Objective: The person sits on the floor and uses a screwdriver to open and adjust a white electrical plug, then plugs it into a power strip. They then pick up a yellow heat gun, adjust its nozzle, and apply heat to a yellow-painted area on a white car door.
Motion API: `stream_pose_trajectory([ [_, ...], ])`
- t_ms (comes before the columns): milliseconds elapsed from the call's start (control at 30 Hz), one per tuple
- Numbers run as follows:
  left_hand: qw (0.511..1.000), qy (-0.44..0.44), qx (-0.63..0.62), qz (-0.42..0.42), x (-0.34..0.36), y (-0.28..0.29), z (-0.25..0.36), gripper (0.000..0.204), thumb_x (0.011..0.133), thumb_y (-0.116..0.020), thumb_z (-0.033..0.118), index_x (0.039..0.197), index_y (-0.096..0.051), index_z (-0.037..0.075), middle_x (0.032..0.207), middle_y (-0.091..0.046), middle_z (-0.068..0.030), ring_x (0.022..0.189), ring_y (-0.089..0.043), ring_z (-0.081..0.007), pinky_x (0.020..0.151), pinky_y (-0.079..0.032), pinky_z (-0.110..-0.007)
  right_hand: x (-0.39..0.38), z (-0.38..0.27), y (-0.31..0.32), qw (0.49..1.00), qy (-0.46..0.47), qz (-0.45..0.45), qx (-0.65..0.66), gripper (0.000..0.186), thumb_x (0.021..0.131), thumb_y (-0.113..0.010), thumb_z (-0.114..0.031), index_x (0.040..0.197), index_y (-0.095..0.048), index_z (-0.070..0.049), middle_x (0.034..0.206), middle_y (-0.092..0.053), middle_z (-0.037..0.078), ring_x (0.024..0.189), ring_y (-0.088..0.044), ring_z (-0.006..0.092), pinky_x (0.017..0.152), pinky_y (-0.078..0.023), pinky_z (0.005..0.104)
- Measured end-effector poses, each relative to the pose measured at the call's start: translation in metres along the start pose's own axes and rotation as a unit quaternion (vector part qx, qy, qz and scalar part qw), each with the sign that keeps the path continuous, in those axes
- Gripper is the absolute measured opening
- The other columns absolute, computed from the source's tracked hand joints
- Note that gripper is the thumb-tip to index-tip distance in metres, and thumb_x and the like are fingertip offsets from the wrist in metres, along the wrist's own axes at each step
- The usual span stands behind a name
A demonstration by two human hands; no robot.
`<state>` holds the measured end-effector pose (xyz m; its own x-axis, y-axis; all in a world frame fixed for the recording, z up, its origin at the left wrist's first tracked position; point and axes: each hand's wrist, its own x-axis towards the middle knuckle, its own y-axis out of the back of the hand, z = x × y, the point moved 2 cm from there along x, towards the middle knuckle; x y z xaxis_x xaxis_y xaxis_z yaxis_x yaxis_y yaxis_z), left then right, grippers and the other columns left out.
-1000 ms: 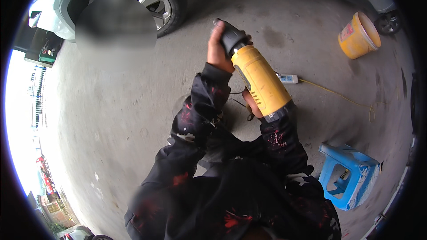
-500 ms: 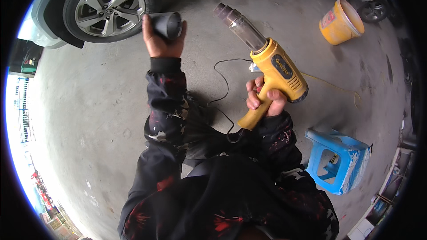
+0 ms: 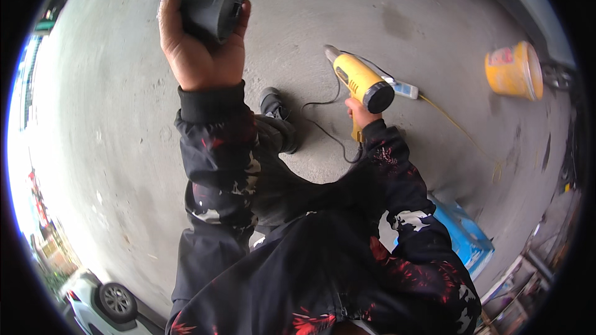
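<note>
the grey cup (image 3: 208, 9), at the nozzle (image 3: 331, 53) of the yellow heat gun (image 3: 361, 77) a second ago, is now well apart — left hand (image 3: 200, 62) grasping the cup, right hand (image 3: 361, 113) gripping the handle (image 3: 357, 132) (power strip (image 3: 405, 90) seen beside the gun) — leaving the nozzle uncovered.

The stained grey floor (image 3: 124, 149) carried a yellow bucket (image 3: 509, 73), a blue stool (image 3: 462, 236) and a power strip (image 3: 406, 90) trailing a yellow cord (image 3: 459, 126).

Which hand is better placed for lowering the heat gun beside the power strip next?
Probably the right: the right hand grips the yellow heat gun and appears nearer the white power strip. The left hand is farther off, holding a dark grey cylinder.
</note>
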<state>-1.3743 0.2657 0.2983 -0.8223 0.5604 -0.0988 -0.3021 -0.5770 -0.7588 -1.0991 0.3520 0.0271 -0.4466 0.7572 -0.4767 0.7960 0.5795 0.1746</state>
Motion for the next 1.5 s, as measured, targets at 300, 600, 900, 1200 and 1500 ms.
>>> stream_pose_trajectory([
  [300,0.998,-0.041,0.04,0.036,0.0,0.017,0.014,0.059,0.082,-0.066,0.045,0.121,-0.042,0.007,0.114,-0.051,-0.0144,0.107,-0.052,-0.0362,0.09,-0.044,-0.056,0.083,0.051,-0.114,0.901,0.33,0.072,-0.273,0.03,0.072,-0.061,-0.02,0.093,-0.062,0.002,0.087,-0.066,0.015,0.079,-0.065,0.0318,0.071,-0.052,0.0398],
  [600,0.998,-0.03,0.043,0.041,0.007,0.014,0.009,0.059,0.081,-0.068,0.043,0.122,-0.042,0.008,0.115,-0.05,-0.015,0.107,-0.052,-0.037,0.092,-0.042,-0.058,0.089,0.097,-0.103,0.949,0.091,-0.022,-0.302,0.021,0.071,-0.059,-0.022,0.075,-0.058,-0.002,0.069,-0.061,0.01,0.065,-0.059,0.027,0.064,-0.047,0.0397],
  [900,0.998,-0.025,0.03,0.05,-0.003,0.009,0.015,0.047,0.082,-0.065,0.042,0.113,-0.047,0.012,0.106,-0.054,-0.0096,0.1,-0.054,-0.0305,0.086,-0.043,-0.051,0.072,0.084,-0.107,0.93,0.172,-0.029,-0.324,0.026,0.071,-0.059,-0.021,0.085,-0.06,0.001,0.079,-0.063,0.014,0.078,-0.061,0.0306,0.074,-0.047,0.0413],
  [1200,0.999,0.006,-0.045,0.022,-0.006,-0.001,0.016,0.025,0.086,-0.061,0.04,0.098,-0.056,0.018,0.09,-0.06,-0.0004,0.086,-0.059,-0.0184,0.076,-0.047,-0.041,0.071,0.054,-0.098,0.951,0.175,0.056,-0.248,0.018,0.073,-0.059,-0.021,0.069,-0.057,-0.003,0.056,-0.056,0.005,0.049,-0.056,0.0176,0.05,-0.047,0.0325],
  [1500,0.999,-0.031,0.022,0.029,0.011,0.021,0.012,0.048,0.084,-0.065,0.041,0.116,-0.048,0.01,0.11,-0.054,-0.0112,0.104,-0.055,-0.033,0.092,-0.042,-0.055,0.022,-0.011,-0.073,0.968,-0.052,-0.128,0.208,0.02,0.075,-0.057,-0.012,0.093,-0.053,-0.004,0.071,-0.054,0.007,0.056,-0.053,0.0163,0.055,-0.046,0.0305],
])
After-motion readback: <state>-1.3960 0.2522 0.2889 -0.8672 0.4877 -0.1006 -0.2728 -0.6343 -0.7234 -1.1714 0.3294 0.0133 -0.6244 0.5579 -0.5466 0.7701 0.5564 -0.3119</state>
